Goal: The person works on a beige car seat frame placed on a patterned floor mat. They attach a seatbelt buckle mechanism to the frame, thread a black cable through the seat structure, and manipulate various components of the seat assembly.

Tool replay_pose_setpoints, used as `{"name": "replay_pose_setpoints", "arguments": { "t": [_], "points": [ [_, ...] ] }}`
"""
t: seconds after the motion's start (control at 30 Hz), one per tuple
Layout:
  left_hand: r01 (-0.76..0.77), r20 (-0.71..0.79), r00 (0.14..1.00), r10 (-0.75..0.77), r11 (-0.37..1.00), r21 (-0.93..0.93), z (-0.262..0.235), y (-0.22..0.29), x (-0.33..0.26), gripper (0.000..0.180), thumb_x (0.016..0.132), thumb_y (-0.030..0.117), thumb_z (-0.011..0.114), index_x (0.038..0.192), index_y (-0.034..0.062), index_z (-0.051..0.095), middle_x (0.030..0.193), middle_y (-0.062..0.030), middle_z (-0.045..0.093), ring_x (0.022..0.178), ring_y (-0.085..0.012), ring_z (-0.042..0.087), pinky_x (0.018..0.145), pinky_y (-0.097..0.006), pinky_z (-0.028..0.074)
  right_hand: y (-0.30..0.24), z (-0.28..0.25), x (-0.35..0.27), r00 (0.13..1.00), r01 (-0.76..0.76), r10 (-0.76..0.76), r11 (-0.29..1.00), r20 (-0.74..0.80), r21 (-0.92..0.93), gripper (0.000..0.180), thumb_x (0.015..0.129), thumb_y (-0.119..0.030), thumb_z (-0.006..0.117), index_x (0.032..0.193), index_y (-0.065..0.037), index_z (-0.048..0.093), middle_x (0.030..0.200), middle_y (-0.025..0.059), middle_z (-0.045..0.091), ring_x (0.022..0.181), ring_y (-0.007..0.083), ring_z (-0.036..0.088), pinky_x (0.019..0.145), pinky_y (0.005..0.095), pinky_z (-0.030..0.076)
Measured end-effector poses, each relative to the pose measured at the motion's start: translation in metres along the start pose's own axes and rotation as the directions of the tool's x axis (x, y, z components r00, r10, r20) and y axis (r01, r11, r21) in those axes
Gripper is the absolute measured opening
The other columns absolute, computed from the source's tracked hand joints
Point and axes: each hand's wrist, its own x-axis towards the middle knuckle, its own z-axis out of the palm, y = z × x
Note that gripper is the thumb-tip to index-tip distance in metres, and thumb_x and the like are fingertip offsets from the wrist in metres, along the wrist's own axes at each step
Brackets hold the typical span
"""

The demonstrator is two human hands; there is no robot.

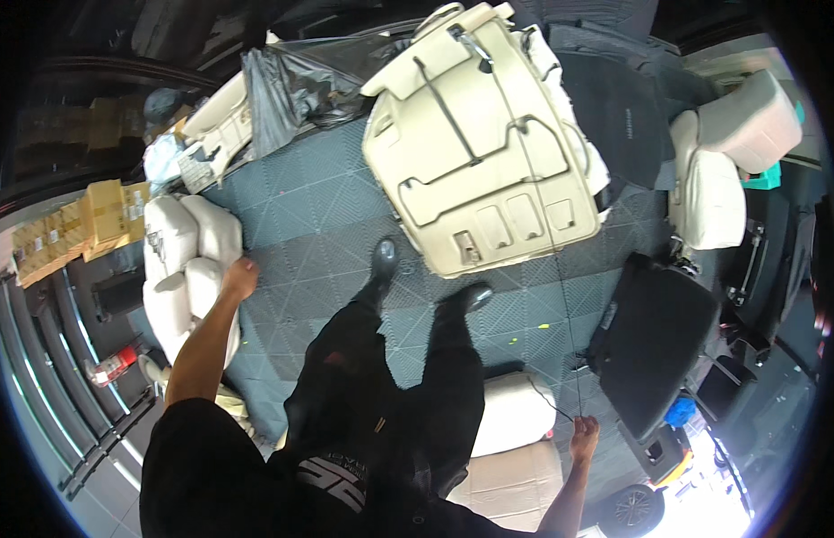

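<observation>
My right hand (585, 439), low on the right, pinches a thin dark cord (568, 332). Its line runs taut upward from my fingers and across a large cream panel (525, 179) that looks like the back of a car seat section, with dark metal rods and a latch fitting on it. A loose end curls left from the hand over a white cushion (516, 412). On the left, my left hand (241, 280) is curled closed beside a white padded car seat (221, 242), and nothing shows in it. Whether it touches the seat I cannot tell.
Grey patterned mats (300, 215) cover the floor under my boots. Cartons (103, 215) and metal rails stand at the left, with a red fire extinguisher (115, 365). Black plastic sheeting (300, 90) lies behind. A black seat part (655, 345) and more white seats (713, 197) stand right.
</observation>
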Motion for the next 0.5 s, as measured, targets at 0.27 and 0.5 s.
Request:
{"name": "replay_pose_setpoints", "arguments": {
  "t": [0.27, 0.5],
  "points": [
    [-0.319, 0.372, 0.846, 0.381, 0.922, -0.219, 0.127, 0.178, -0.138, 0.035, 0.092, 0.033, 0.056, 0.105, 0.0028, 0.067, 0.103, -0.0155, 0.070, 0.098, -0.0344, 0.066, 0.088, -0.040, 0.051, -0.022, -0.124, 0.125, 0.949, -0.309, 0.264, 0.683, 0.171, 0.662, 0.021, 0.088, -0.015, 0.060, 0.092, 0.005, 0.065, 0.088, 0.0156, 0.070, 0.089, 0.0258, 0.066, 0.088, 0.0365, 0.048],
    [-0.323, 0.357, 0.795, 0.489, 0.841, -0.434, 0.144, 0.255, -0.163, 0.031, 0.091, 0.030, 0.059, 0.103, 0.0032, 0.067, 0.101, -0.0159, 0.071, 0.095, -0.0297, 0.068, 0.084, -0.039, 0.052, -0.056, -0.162, 0.151, 0.791, -0.267, 0.579, 0.034, 0.199, 0.963, 0.032, 0.100, -0.033, 0.055, 0.077, -0.011, 0.055, 0.060, -0.0031, 0.042, 0.054, 0.0092, 0.043, 0.074, 0.0345, 0.050]
  ]
}}
